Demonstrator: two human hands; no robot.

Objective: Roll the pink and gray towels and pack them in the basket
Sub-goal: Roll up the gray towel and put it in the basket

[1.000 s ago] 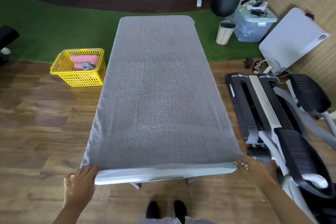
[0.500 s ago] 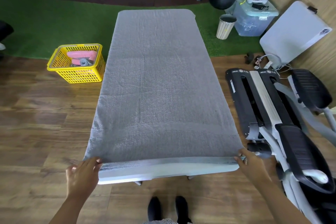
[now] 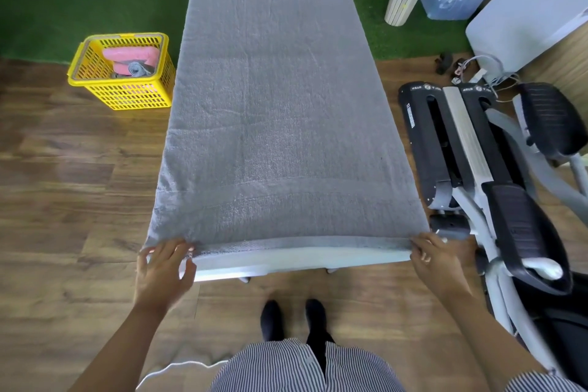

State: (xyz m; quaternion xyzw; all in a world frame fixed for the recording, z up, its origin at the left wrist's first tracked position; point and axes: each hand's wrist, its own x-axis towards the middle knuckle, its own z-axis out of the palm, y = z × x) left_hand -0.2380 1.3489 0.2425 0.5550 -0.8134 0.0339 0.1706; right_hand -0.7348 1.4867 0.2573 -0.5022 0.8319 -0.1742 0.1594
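Progress check. The yellow basket [image 3: 122,73] sat on the floor to the left of the table, just beside its edge, and already held a rolled pink towel [image 3: 132,56] with a small rolled gray towel [image 3: 135,68] tucked against it — so part of the packing looked done. The large gray towel [image 3: 280,111] was spread flat over nearly the whole white table [image 3: 286,261], unrolled; only a narrow strip along its near edge appeared turned over (possibly the first fold of a roll, though I could not be sure). Judged remaining: roll this towel along its length, then carry it to the basket.

Grip. The left hand [image 3: 164,267] lay at the near left corner of the towel, fingers spread and resting on the hem, thumb out to the side; the right hand [image 3: 434,259] was at the near right corner, fingers curled over the edge — whether it pinched cloth or merely pressed it, I could not tell.

Against the frame half a second earlier: both hands remained at the same two corners, the left slightly more over the hem. The towel's near edge showed a little more folded strip. The view had tipped downward — striped clothing and more of both forearms came into sight, and the far gym equipment dropped out of frame. Basket contents unchanged.
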